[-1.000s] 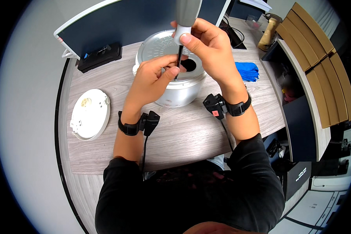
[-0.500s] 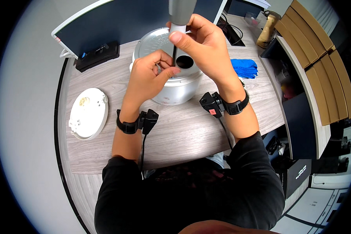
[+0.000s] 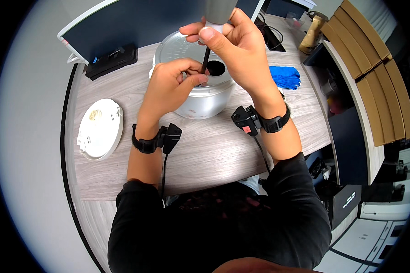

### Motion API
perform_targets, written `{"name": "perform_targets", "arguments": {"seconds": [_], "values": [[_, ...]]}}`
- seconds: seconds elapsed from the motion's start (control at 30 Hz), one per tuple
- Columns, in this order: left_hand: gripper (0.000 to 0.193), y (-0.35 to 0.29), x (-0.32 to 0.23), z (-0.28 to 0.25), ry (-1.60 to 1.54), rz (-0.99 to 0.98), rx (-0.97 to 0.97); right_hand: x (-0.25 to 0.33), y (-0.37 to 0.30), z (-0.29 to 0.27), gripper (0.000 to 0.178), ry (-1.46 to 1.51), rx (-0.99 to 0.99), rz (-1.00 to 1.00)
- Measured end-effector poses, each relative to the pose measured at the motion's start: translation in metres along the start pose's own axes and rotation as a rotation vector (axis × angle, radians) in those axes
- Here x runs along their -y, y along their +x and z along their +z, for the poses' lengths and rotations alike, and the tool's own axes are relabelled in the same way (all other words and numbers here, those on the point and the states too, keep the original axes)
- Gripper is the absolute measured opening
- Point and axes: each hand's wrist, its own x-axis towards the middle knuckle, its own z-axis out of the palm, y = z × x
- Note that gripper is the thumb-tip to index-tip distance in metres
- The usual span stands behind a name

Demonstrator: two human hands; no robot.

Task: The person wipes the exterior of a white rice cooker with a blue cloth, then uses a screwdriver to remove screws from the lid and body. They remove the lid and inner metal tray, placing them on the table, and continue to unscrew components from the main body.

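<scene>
In front of me stands a round silvery appliance body (image 3: 202, 105), like a rice cooker, with a vented metal face on top and a dark round hole (image 3: 217, 68) in it. A screwdriver (image 3: 217, 11) with a thick grey handle, white collar and black shaft stands over it, slightly tilted. My right hand (image 3: 245, 54) holds the collar between thumb and fingers, some fingers loosely spread. Beside the hole, my left hand (image 3: 168, 86) pinches the lower end of the shaft close to the metal. The fingertips hide the screwdriver's tip and whatever is under it.
A white round cover (image 3: 100, 129) lies on the table at left. Behind the appliance is a monitor (image 3: 118, 34), with a black case (image 3: 111, 61) by it. A blue cloth (image 3: 284, 77) lies right. Further right stands a shelf unit (image 3: 346, 100) with brown cardboard boxes (image 3: 380, 91).
The screwdriver's handle has tipped slightly to the right. Some right-hand fingers have loosened and extended leftward around the collar. My left hand keeps its pinch. The whole view has shifted slightly.
</scene>
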Motion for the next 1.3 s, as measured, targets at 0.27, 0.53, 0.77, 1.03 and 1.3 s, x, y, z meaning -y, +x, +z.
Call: {"name": "perform_targets", "arguments": {"seconds": [0.27, 0.53, 0.77, 1.03, 1.3], "values": [[0.012, 0.002, -0.006, 0.002, 0.190, 0.041, -0.054, -0.004, 0.002, -0.004, 0.042, -0.229, -0.048, -0.190], [0.012, 0.000, -0.006, 0.000, 0.082, 0.022, -0.001, -0.007, 0.005, -0.001, 0.052, 0.151, 0.002, -0.105], [0.009, 0.002, -0.009, 0.003, 0.195, 0.068, -0.049, -0.007, 0.002, 0.003, 0.043, -0.096, -0.048, -0.135], [0.026, 0.002, -0.012, -0.006, 0.175, 0.056, 0.055, -0.001, 0.004, -0.008, 0.038, -0.193, -0.050, -0.204], [0.048, -0.001, -0.010, -0.010, 0.154, 0.107, 0.115, 0.004, 0.003, 0.000, 0.041, -0.043, -0.020, -0.049]]}}
